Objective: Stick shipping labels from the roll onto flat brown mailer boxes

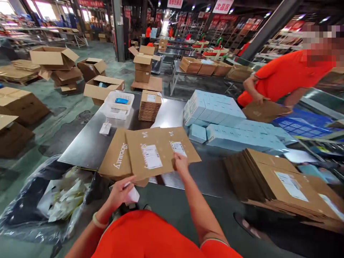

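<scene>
A flat folded cardboard box (165,143) lies tilted over other flat cardboard printed "beauty" (118,150) at the table's near edge. Two white shipping labels are on its top face, one near the middle (152,156) and one on the right (179,148). My right hand (181,165) is closed, thumb and fingers at the lower edge of the right label. In front of my body, my left hand (120,193) is closed around small white label paper (132,193). Its finger ends are partly hidden, near the cardboard's lower left corner.
On the metal table (80,147) stand a white basket (118,107), a cardboard stack (149,107) and light-blue boxes (215,107). More flat cartons (279,179) are piled right. A plastic-lined bin (67,197) holds scrap paper. Across the table a person (285,77) holds cardboard.
</scene>
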{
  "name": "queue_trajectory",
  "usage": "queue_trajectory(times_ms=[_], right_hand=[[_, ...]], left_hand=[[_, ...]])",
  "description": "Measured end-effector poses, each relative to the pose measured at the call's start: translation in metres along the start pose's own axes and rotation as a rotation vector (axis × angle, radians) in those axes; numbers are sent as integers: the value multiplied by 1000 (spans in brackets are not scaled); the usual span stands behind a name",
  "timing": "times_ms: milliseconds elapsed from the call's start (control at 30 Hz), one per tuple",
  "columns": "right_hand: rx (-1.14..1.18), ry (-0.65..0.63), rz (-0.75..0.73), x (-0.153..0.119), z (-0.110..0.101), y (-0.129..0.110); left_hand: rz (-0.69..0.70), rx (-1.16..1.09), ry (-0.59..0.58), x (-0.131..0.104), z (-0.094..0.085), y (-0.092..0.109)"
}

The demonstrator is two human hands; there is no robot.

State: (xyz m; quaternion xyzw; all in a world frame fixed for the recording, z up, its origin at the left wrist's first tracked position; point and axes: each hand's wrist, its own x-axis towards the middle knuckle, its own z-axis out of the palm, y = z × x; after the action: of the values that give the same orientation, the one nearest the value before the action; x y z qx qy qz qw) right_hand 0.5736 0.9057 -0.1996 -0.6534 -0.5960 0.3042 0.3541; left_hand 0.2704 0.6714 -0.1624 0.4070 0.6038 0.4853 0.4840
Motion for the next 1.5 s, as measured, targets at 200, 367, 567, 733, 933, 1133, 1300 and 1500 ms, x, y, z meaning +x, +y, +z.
queue_trajectory(times_ms=[200, 367, 567, 733, 933, 1133, 1300, 1500], right_hand=[[-43, 238, 120, 83, -126, 17], [-379, 255, 62, 63, -121, -33], [288, -990, -471, -114, 35, -87], [466, -1164, -134, -196, 99, -95], [574, -909, -17, -189, 116, -128], [507, -938, -20, -191, 121, -145], [481, -1064, -113, -198, 111, -137], [402, -797, -475, -220, 102, -126]], left_hand=[[-84, -189, -124, -8, -17, -14], [-31, -226, 14, -26, -13, -3], [-59, -399, 366, -43, -2, 29], [-157, -697, 700, -41, -30, 23], [-150, -739, 523, -57, -20, 1], [-64, -427, 420, -66, -14, 1], [-215, -402, 416, -79, -26, 2], [-321, -423, 407, -79, -38, -3]])
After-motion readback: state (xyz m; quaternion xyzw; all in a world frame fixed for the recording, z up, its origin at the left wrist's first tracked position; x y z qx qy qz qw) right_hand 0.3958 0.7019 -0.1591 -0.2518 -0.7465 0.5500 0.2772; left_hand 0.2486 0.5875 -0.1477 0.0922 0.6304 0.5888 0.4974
